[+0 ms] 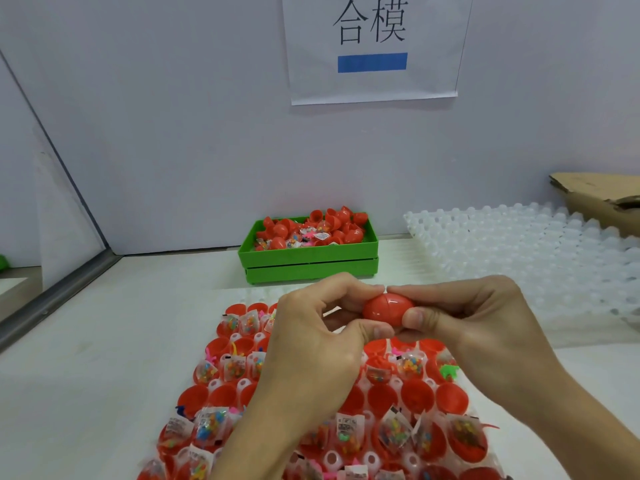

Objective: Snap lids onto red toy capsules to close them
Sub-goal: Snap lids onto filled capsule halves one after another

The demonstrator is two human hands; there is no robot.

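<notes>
A red toy capsule [387, 308] lies sideways between both hands, above the tray, its two halves joined with a seam showing near its left end. My left hand [311, 344] pinches its left end with thumb and fingertips. My right hand [474, 320] grips its right end, thumb underneath. Below them a clear tray [239, 336] holds several open red capsule halves [415, 394], some filled with small bagged toys [211, 427].
A green bin [311, 263] with red capsule parts and bagged toys stands at the back centre. Stacked empty clear trays [540, 251] lie to the right, a cardboard box [602, 199] behind them. A paper sign [374, 46] hangs on the wall.
</notes>
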